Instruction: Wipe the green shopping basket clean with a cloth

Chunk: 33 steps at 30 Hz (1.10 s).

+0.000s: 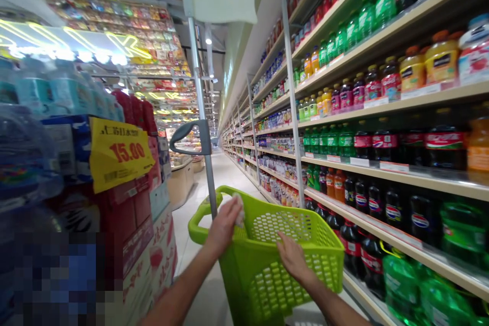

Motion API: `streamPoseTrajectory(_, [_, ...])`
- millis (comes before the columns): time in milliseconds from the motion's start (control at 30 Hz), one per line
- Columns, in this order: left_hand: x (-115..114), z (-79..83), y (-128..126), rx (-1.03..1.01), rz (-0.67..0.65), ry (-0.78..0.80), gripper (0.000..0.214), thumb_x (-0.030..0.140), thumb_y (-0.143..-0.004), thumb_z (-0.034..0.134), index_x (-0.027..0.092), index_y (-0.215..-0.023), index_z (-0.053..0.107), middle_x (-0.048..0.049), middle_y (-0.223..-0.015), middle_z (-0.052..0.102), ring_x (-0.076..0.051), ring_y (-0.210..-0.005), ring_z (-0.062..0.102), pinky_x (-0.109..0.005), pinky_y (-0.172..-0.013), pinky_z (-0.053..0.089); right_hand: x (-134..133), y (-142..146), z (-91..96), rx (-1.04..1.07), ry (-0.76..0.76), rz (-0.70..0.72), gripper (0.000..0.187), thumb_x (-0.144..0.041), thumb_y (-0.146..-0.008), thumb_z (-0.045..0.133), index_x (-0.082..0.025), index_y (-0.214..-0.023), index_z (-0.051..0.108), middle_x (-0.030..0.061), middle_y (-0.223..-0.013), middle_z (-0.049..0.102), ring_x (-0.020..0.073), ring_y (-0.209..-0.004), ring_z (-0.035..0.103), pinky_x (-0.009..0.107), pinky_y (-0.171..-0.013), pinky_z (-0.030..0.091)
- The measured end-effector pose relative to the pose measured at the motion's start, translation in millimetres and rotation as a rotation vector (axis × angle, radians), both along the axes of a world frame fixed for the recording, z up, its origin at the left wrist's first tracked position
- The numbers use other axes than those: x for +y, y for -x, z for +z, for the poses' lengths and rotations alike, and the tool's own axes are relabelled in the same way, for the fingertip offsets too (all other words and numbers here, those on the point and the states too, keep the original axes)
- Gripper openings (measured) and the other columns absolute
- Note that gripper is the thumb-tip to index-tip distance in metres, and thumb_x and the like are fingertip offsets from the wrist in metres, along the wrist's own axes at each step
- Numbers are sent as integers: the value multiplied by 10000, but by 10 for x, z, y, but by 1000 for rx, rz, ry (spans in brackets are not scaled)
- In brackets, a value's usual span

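Observation:
My left hand (223, 224) is closed around a crumpled white cloth or tissue (239, 208), held against the near left rim of a green plastic shopping basket (263, 247). On the near rim, further right, my right hand (292, 257) is closed over the edge; some of its fingers are hidden inside. The basket has perforated walls and a looped green handle (196, 229) on its left. Just beyond my left hand rises a grey pole (208, 178) with a dark grey looped grip (191, 138) and a whitish curved panel (223, 2) on top.
Shelves (382, 178) of bottled drinks line the right side, close to the basket. Stacked drink cartons (153, 260) stand on the left with a yellow price sign (121, 154). A pale aisle floor (216, 168) runs ahead, past a wooden display stand (179, 183).

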<state>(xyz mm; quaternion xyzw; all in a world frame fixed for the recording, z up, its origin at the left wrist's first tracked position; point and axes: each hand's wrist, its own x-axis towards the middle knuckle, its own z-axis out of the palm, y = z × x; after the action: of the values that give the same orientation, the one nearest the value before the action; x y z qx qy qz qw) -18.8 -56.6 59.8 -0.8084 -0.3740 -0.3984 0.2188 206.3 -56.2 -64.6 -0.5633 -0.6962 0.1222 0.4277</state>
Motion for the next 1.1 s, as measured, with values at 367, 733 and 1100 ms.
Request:
streamPoseTrajectory(367, [-33,255,574,554,-13,-38,360,131,-847,335,194,-1157,508,-37,-1303,474,-186,-1248,353,-363,-1047,306,33,-281,-230,-290,-54,51,414,-149,-751,399,-190,-1126,570,72,-1107,606,197,-1044,509,318,-941,290])
streamPoseTrajectory(733, [21,288,444,438,-1,66,330,149,-870,336,176,-1143,519,-58,-1318,455,-184,-1282,294,-431,-1081,231,68,-448,-213,-241,-33,62,394,-177,-724,383,-167,-1029,632,80,-1039,642,202,-991,548,332,-913,322])
streamPoseTrajectory(1100, [29,-554,134,308,-220,229,339,215,-894,316,244,-1177,500,-14,-1305,471,-136,-1271,311,-344,-1053,314,61,-638,-188,-200,-43,18,403,-157,-704,362,-165,-959,673,59,-999,667,186,-958,576,303,-889,360])
